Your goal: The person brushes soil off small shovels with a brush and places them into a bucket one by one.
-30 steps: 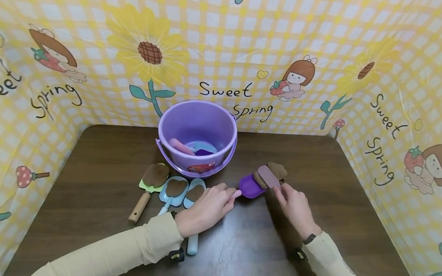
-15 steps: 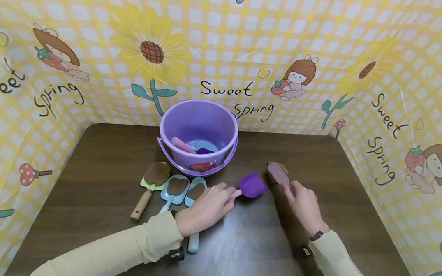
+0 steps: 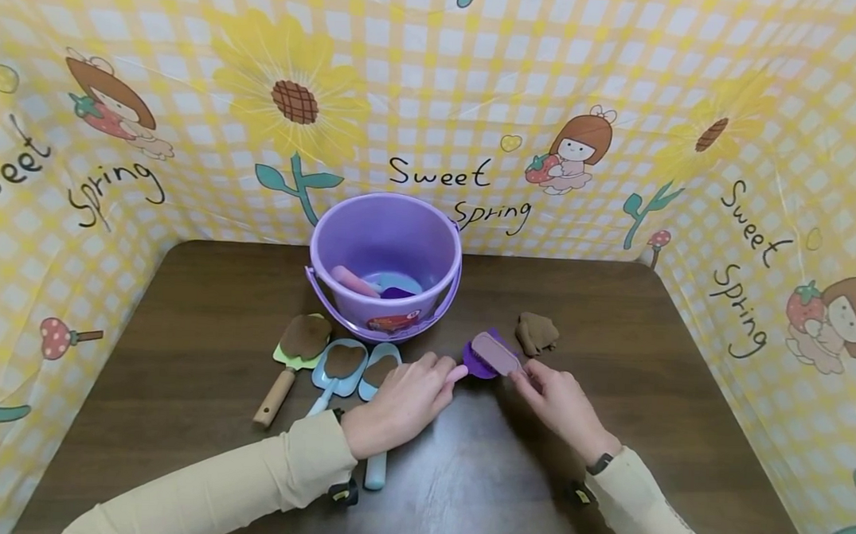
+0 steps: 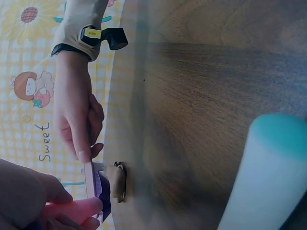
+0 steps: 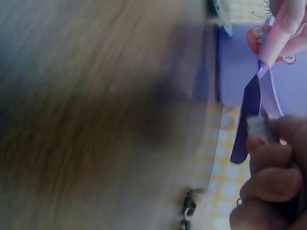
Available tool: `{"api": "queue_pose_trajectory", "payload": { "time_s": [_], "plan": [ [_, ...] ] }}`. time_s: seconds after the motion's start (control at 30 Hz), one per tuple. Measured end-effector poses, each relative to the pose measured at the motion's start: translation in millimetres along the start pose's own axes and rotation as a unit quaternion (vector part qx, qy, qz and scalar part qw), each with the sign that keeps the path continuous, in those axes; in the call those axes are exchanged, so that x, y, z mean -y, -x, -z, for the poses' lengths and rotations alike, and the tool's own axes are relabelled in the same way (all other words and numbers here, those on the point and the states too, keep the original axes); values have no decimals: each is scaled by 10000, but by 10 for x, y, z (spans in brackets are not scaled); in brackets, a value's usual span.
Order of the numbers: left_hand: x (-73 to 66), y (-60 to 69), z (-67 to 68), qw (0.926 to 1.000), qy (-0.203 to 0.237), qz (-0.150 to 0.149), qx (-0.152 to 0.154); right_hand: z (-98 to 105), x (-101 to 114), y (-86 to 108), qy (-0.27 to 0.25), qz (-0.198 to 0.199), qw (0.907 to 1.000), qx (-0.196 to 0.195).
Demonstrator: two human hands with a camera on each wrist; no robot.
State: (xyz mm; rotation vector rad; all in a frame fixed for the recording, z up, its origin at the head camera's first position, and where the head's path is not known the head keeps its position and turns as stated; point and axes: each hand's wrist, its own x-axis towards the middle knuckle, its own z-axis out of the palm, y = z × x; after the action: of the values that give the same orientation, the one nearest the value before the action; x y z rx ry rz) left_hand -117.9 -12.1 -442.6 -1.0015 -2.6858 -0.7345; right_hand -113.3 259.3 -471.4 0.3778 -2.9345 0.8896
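My left hand (image 3: 402, 401) grips the pink handle (image 3: 457, 374) of a toy shovel, whose purple blade (image 3: 475, 366) points right. A flat, mauve, brush-like tool (image 3: 496, 354) is pinched by its near end in my right hand (image 3: 565, 404). Its rounded head lies over the purple blade and covers much of it; whether they touch, I cannot tell. In the left wrist view the tool (image 4: 89, 179) appears edge-on beside the blade. Right of the blade, a brown lump (image 3: 537, 333) rests on the table.
Behind the shovel stands a purple bucket (image 3: 386, 233) with pink, purple and blue things inside. Left of it lie a green-headed shovel (image 3: 273, 400) with a wooden handle and two light blue shovels (image 3: 319, 402), (image 3: 374, 468), with brown patches on their heads. A printed cloth surrounds the table.
My right hand first drew the mauve tool right, from beside the blade to over the brown lump, then brought it back left over the purple blade. My left hand has stayed put.
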Motion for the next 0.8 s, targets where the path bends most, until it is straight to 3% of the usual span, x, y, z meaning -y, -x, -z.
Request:
{"api": "queue_pose_trajectory", "payload": {
  "time_s": [0.23, 0.53, 0.8],
  "plan": [
    [18, 6, -20, 9999, 98, 11, -58, 34, -40, -16, 271, -371, 9982, -382],
    [16, -35, -20, 9997, 213, 35, -85, -49, 62, -27, -13, 334, 9994, -101],
    [36, -26, -15, 9994, 261, -73, -192, -6, -9, -56, 411, -165, 9972, -595]
  ]
}}
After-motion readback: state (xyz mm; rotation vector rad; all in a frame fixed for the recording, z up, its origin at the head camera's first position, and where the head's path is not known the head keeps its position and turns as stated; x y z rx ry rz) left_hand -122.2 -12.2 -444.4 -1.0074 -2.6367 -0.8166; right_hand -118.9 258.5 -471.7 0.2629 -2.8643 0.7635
